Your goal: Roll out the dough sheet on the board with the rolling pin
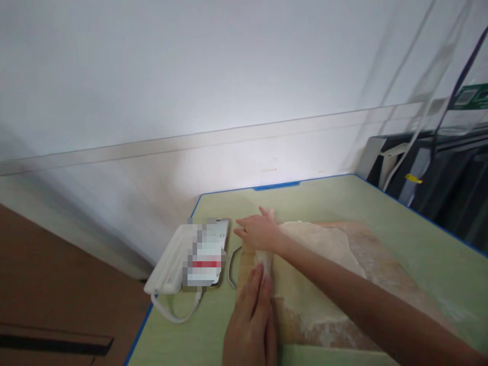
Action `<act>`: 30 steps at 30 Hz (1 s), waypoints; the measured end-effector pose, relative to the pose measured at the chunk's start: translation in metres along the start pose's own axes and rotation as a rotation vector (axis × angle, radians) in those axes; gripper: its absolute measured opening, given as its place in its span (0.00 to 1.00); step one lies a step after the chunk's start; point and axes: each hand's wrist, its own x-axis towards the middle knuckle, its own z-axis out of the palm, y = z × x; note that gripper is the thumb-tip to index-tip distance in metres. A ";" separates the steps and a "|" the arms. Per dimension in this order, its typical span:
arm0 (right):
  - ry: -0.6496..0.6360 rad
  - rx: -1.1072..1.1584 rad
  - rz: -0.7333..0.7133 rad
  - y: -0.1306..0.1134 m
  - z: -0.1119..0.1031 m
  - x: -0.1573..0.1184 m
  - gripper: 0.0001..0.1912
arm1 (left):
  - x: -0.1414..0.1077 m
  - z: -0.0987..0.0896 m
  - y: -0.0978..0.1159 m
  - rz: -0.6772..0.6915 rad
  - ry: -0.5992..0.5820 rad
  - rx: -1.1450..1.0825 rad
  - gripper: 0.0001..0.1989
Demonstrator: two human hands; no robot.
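Here the right hand (261, 232) is lying flat across the far part of a slim, floured roll (264, 258), its fingers spreading apart and pointing leftward, while the left hand (249, 315) is resting along the near part, fingers stretching forward and lying close together. The roll is running beneath both sets of fingers, showing between the two hands; whether it is a bare pin or dough, one cannot tell. Just to its right, a thin dough sheet (305, 290) is spreading over the flour-dusted wooden board (396, 264), partly hiding under the right forearm. On the left, a metal handle (229, 269) is curving beside the board, and a phone (208, 269) is lying near it on the green table (206, 325).
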 end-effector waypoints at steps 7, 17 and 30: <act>-0.003 -0.012 0.025 -0.014 0.007 0.016 0.21 | 0.000 -0.011 0.009 -0.167 -0.013 -0.055 0.27; 0.022 0.002 -0.026 0.028 -0.007 -0.038 0.22 | 0.001 0.017 0.021 0.159 -0.063 0.192 0.26; 0.066 0.073 0.060 0.024 -0.002 -0.035 0.24 | 0.001 0.016 0.010 0.136 0.037 0.027 0.27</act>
